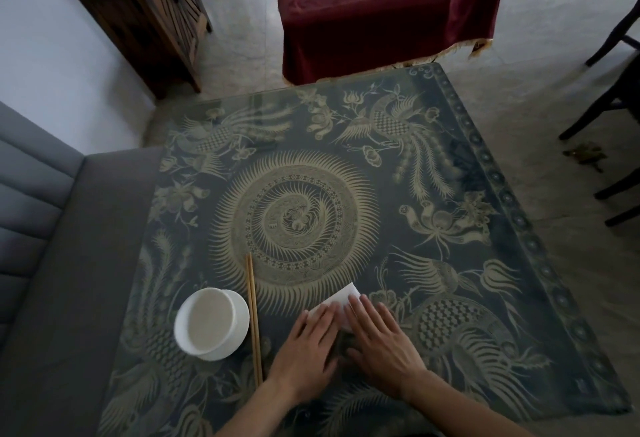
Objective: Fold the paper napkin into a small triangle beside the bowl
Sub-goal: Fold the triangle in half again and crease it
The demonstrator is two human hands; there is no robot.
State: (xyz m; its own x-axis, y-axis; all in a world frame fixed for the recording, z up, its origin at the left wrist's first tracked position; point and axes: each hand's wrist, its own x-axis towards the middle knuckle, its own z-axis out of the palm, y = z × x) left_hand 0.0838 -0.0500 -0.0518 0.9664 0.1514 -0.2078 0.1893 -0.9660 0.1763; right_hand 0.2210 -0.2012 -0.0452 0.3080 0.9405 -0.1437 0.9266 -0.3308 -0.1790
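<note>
A white paper napkin point(344, 299) lies flat on the patterned table point(450, 215), to the right of the bowl. Only its far corner and a strip between my hands show. My left hand point(306, 350) lies flat with straight fingers pressing on the napkin's left part. My right hand point(379, 343) presses its right part, fingers straight and spread. The white bowl point(211, 322) stands on a white saucer near the table's front left. A pair of wooden chopsticks point(254, 319) lies between the bowl and my left hand.
A grey padded bench point(52, 246) runs along the table's left side. Beyond the far edge stands a table under a dark red cloth point(381, 10). A wooden cabinet point(156, 14) is at the back left, dark chair legs point(609, 107) at the right.
</note>
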